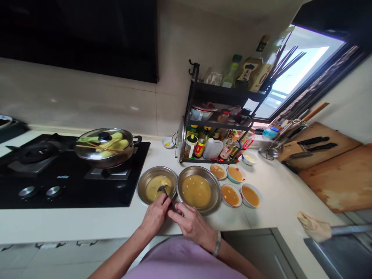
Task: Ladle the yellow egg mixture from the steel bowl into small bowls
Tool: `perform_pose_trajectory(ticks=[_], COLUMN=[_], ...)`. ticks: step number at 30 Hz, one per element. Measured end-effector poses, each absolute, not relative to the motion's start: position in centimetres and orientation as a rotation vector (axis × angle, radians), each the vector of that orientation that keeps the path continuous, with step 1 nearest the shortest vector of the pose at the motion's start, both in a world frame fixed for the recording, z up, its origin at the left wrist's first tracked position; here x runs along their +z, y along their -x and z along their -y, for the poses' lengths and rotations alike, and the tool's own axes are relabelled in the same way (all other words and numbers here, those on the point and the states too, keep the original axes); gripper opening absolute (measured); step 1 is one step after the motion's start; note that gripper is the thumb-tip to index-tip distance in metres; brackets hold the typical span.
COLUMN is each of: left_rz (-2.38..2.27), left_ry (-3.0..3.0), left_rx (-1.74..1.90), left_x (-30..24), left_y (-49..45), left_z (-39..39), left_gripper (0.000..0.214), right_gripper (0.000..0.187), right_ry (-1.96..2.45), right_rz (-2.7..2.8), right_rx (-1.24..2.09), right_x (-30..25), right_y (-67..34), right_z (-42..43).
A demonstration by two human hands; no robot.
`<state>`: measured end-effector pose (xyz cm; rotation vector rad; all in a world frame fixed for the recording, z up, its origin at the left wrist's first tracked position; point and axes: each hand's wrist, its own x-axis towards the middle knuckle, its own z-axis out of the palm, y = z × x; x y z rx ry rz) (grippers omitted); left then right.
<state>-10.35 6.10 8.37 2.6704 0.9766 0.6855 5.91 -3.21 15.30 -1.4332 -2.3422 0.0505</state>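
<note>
Two steel bowls stand side by side on the white counter near its front edge. The left bowl point(144, 182) holds a little yellow liquid and a metal spoon point(162, 189). The right bowl point(215, 190) is fuller with the same yellow liquid. My left hand point(155, 217) is closed at the near rim of the left bowl, fingers pinched on the spoon's handle. My right hand point(192, 223) rests beside it at the near rim of the right bowl, fingers curled; whether it holds anything is hidden.
Several small bowls point(250, 195) of orange-yellow liquid sit right of the steel bowls. A lidded pan point(104, 147) with corn stands on the black hob point(43, 182). A condiment rack point(215, 128), knife block point(296, 149) and wooden cutting boards point(340, 178) line the back right; a sink point(343, 255) lies at the lower right.
</note>
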Motion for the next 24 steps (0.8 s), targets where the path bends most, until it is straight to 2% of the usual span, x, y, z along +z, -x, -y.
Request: perform_pose_trajectory(ticks=[7,10,13,17,24], left_rz=[-1.147,-1.272,-1.336,-1.238,-1.227], left_ry=[-2.519,-2.271,-1.914,-1.678,-2.066], left_rx=[1.109,1.321,1.405,1.356,1.171], left_x=[10.3,12.2,13.5,13.0,9.6], left_y=[12.2,12.3,11.1,7.5,3.0], left_z=[-7.5,-7.0,-5.7,-4.7,-6.0], left_gripper=[0.019,0.016,0.019,0.023,0.024], right_gripper=[0.033,0.026,0.029,0.036,0.041], right_ry=[1.426,1.510,1.722,1.650,1.599], right_rz=[1.969,1.548,0.952,0.442,0.219], right_rx=[0.143,0.305,0.711,1.067,1.121], right_x=[14.6,12.0,9.1,6.9,5.8], right_y=[-9.4,-12.5,-15.2,-17.0,-17.2], right_z=[4.7,6.6,8.5,9.1,8.1])
